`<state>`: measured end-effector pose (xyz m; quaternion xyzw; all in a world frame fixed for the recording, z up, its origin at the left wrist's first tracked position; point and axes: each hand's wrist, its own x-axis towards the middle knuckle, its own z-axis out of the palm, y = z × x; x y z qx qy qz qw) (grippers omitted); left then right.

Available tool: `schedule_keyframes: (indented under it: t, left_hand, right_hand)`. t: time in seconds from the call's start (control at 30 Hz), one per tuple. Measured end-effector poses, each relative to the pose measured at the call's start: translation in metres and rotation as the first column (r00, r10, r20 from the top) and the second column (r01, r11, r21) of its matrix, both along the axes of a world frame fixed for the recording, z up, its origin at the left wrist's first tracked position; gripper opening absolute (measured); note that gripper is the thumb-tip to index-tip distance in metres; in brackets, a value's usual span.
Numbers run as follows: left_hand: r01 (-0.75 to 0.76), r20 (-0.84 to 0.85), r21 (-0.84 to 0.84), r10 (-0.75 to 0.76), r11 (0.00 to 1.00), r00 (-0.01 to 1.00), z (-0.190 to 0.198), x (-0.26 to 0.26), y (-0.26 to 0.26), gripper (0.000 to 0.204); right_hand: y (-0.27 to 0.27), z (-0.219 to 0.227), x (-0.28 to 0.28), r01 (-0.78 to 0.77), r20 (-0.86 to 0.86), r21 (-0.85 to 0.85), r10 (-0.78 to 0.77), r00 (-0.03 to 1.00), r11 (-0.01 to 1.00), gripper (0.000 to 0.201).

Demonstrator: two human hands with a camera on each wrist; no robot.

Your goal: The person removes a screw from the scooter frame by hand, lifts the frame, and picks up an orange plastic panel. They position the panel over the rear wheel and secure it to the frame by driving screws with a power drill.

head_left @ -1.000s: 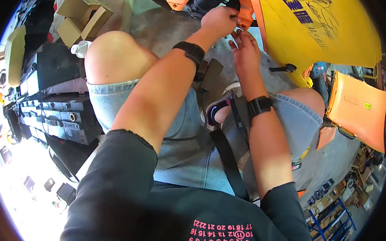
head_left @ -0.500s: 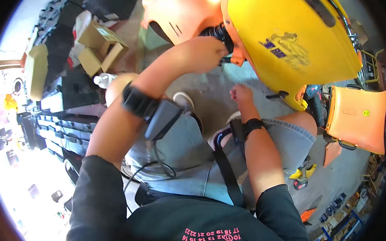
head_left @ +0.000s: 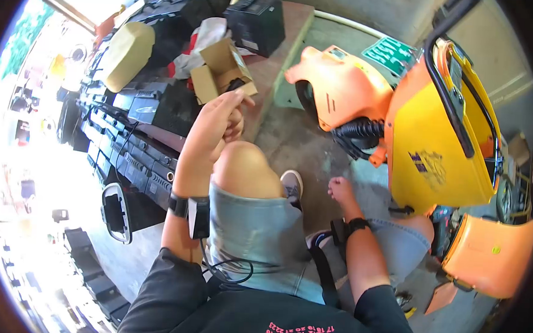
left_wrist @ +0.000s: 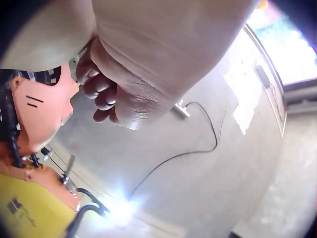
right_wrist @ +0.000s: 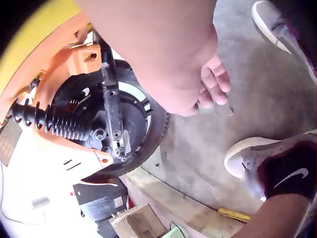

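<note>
In the head view, the left hand reaches toward 11 o'clock, its fingertips just beside the rim of an open cardboard box. A small dark piece shows there; whether it lies in the box or meets the fingers cannot be told. Some fingers point outward and the others are bent, so it is unclear if this hand grasps anything. The right hand is near 3 o'clock, above the floor, with bent fingers; its palm is hidden in the 2 views that show it best, so whether it holds a small part cannot be told either. The yellow and orange vehicle stands at 2 o'clock, its black spring and tyre exposed near the right hand

The likeliest trouble is at the box: knuckles catching a flap could tip it and scatter its contents. A pinch made with the piece half hidden could let it slip. The cable looping from the left wrist over the lap could snag when the arm swings. Any part hidden in the right palm could drop and roll under the vehicle if those fingers loosen
</note>
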<state>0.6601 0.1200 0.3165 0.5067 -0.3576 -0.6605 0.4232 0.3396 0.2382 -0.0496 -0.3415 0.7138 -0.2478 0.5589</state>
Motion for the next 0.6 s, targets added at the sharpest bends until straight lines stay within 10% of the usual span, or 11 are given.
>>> schedule_keyframes:
  t: [0.1,0.17,0.23,0.4,0.53,0.6]
  left_hand:
    - [0.011,0.241,-0.098,0.013,0.995,0.97,-0.055,0.015,-0.045,0.024]
    - [0.134,0.482,-0.265,0.011,0.955,0.876,-0.157,0.019,-0.08,0.02]
    - [0.206,0.571,-0.163,-0.078,0.965,0.817,-0.241,0.012,-0.1,0.022]
    - [0.41,0.839,-0.033,-0.198,0.911,0.506,-0.38,-0.025,-0.119,0.028]
    - [0.333,0.897,0.097,-0.228,0.938,0.38,-0.431,-0.048,-0.134,0.038]
    - [0.364,0.933,0.027,-0.154,0.931,0.325,-0.485,-0.052,-0.152,0.045]
  right_hand:
    - [0.006,0.009,-0.004,-0.086,-0.019,-0.124,0.084,0.996,0.989,0.019]
    - [0.016,0.038,-0.016,-0.347,-0.255,-0.205,0.292,0.922,0.915,0.025]
    - [0.019,0.142,-0.019,-0.583,-0.454,-0.064,0.497,0.74,0.81,0.032]
    - [0.063,0.319,-0.042,-0.216,-0.485,-0.199,0.096,0.869,0.956,0.027]
    - [0.135,0.366,-0.085,-0.421,-0.963,-0.102,0.016,0.269,0.901,0.025]
    - [0.177,0.362,-0.097,-0.181,-0.932,-0.233,-0.166,0.323,0.956,0.024]
